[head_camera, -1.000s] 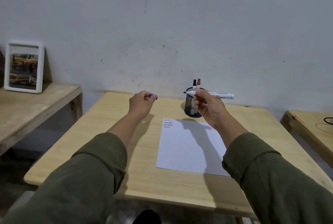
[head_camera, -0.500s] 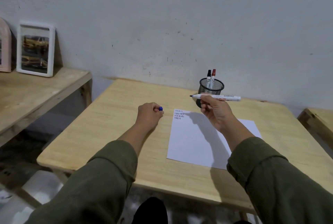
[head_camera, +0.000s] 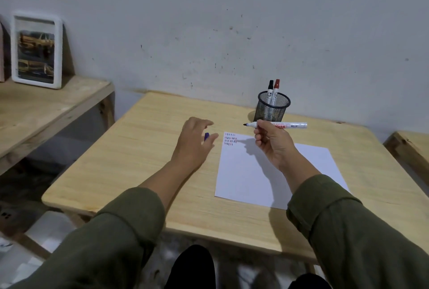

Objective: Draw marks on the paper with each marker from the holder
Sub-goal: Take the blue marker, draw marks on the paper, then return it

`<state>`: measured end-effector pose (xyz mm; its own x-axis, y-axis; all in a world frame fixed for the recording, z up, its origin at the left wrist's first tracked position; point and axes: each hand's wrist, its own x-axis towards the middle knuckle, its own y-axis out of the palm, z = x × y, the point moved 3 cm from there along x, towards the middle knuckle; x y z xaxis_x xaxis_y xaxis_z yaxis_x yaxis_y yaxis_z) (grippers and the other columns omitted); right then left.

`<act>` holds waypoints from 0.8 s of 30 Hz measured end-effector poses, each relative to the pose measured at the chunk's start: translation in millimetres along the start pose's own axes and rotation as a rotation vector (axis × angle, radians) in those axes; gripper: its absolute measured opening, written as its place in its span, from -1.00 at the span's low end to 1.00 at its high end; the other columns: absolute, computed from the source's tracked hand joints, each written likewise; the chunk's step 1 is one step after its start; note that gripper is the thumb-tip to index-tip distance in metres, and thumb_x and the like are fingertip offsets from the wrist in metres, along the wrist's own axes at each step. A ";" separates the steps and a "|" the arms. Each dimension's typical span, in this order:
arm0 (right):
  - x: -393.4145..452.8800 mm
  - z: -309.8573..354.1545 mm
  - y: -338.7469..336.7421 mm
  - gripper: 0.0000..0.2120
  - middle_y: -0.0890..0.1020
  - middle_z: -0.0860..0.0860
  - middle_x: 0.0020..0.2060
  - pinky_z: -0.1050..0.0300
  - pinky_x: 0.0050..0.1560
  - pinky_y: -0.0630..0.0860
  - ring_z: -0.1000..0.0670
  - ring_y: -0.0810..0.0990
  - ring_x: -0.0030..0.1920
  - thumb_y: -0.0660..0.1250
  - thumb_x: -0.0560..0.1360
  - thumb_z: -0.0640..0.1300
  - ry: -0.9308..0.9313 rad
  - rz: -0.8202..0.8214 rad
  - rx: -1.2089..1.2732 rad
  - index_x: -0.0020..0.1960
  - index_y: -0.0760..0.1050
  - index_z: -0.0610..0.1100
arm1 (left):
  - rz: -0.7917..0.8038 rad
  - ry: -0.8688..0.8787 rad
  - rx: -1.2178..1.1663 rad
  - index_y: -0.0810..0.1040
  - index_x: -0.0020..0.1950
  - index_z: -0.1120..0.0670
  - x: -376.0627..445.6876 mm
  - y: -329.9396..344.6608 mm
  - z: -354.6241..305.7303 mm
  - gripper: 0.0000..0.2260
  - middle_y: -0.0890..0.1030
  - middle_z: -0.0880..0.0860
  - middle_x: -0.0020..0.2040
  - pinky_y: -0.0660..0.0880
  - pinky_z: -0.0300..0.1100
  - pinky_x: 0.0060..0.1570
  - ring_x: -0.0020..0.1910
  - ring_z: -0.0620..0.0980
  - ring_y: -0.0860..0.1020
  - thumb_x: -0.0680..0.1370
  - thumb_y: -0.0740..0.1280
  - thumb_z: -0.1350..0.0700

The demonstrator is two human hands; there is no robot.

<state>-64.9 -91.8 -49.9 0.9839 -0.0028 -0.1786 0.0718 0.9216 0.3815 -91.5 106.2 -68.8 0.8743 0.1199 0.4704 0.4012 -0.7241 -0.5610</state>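
Above the paper (head_camera: pixel 267 172) on the bench (head_camera: pixel 139 161), my right hand (head_camera: pixel 271 144) pinches an uncapped marker (head_camera: pixel 278 124) near its tip; it looks light, rigid and slick, so I grip the barrel low. "BG-12" reads on its label. My left hand (head_camera: pixel 195 144) spreads loosely over the blue cap (head_camera: pixel 206 136).

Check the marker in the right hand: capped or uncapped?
Uncapped. The marker shows a bare dark tip; a blue cap sits by the left hand.
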 end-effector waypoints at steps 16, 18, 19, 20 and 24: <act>4.6 -24.0 -0.8 -0.89 0.51 -0.06 -0.44 0.32 -0.51 0.40 0.11 0.43 -0.56 0.33 0.44 -0.26 -0.104 -0.176 -0.300 -0.27 0.50 -0.20 | 0.492 0.124 0.131 0.58 0.18 0.01 -16.6 21.1 9.8 -0.69 0.58 -0.06 0.23 0.25 -0.32 0.18 0.25 -0.06 0.42 0.47 0.35 -0.04; 4.1 -28.9 -3.7 -0.89 0.51 -0.06 -0.45 0.35 -0.52 0.41 0.10 0.43 -0.54 0.33 0.45 -0.24 -0.104 -0.194 -0.331 -0.25 0.51 -0.22 | 0.487 0.118 0.126 0.58 0.18 0.00 -16.2 21.7 10.4 -0.70 0.58 -0.06 0.23 0.24 -0.33 0.19 0.26 -0.06 0.42 0.47 0.36 -0.04; 4.0 -30.9 -4.7 -0.89 0.51 -0.05 -0.45 0.35 -0.51 0.42 0.09 0.44 -0.52 0.33 0.45 -0.23 -0.106 -0.196 -0.352 -0.25 0.52 -0.22 | 0.486 0.118 0.128 0.58 0.18 0.01 -16.1 21.7 10.3 -0.70 0.58 -0.06 0.23 0.23 -0.34 0.18 0.26 -0.07 0.42 0.47 0.36 -0.04; 4.6 -32.6 -5.3 -0.88 0.52 -0.05 -0.45 0.33 -0.49 0.44 0.07 0.46 -0.49 0.33 0.45 -0.22 -0.109 -0.195 -0.385 -0.25 0.53 -0.21 | 0.487 0.116 0.128 0.58 0.18 0.01 -15.9 21.9 10.7 -0.69 0.58 -0.06 0.23 0.23 -0.35 0.17 0.25 -0.07 0.41 0.47 0.36 -0.04; 6.1 -36.2 -3.3 -0.84 0.55 -0.02 -0.50 0.20 -0.35 0.56 0.08 0.50 -0.51 0.33 0.42 -0.19 -0.154 -0.160 -0.541 -0.34 0.55 -0.17 | 0.501 0.118 0.134 0.58 0.18 0.01 -16.6 22.5 11.3 -0.69 0.58 -0.07 0.21 0.22 -0.36 0.13 0.23 -0.08 0.42 0.47 0.36 -0.04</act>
<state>-65.1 -80.8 -85.2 0.9831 -0.1771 -0.0464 0.1674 0.9721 -0.1641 -93.9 95.6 -96.9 0.9341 -0.3012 0.1917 -0.0196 -0.5794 -0.8148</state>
